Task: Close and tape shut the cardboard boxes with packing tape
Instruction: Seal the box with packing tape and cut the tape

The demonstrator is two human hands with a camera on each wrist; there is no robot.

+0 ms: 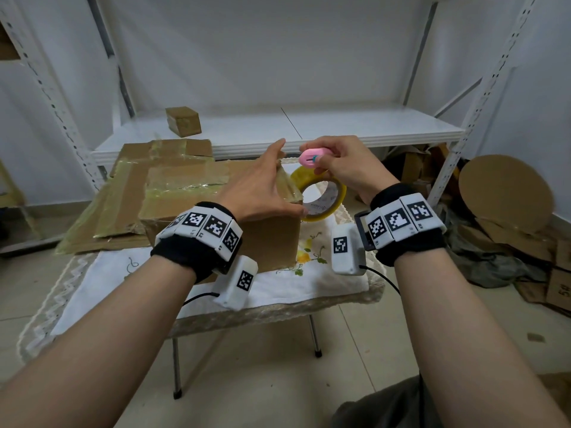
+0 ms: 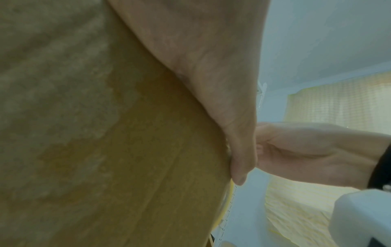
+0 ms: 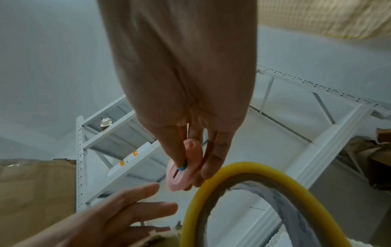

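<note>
Head view showed a closed cardboard box standing on a white embroidered cloth over a small folding table, its top crossed with glossy strips of clear tape. The left hand lay flat on the box's right top edge with fingers straight and spread, pressing a stretch of tape that ran off the corner toward the roll. The packing tape roll, yellowish with a grey core, stood on edge just beside the box's right side. The right hand hovered above the roll, its thumb and fingers pinching a small pink cutter with a teal slider, held close to the left fingertips but apart from them. Right wrist view confirmed the grip: the thumb sat on the slider of the cutter, with the roll's yellow rim directly below. Left wrist view was mostly filled by the brown box wall and the palm against it. Flattened, taped cardboard sheets lay behind the box, a small taped box sat on the white metal shelf, and more cardboard scraps were heaped on the floor to the right
</note>
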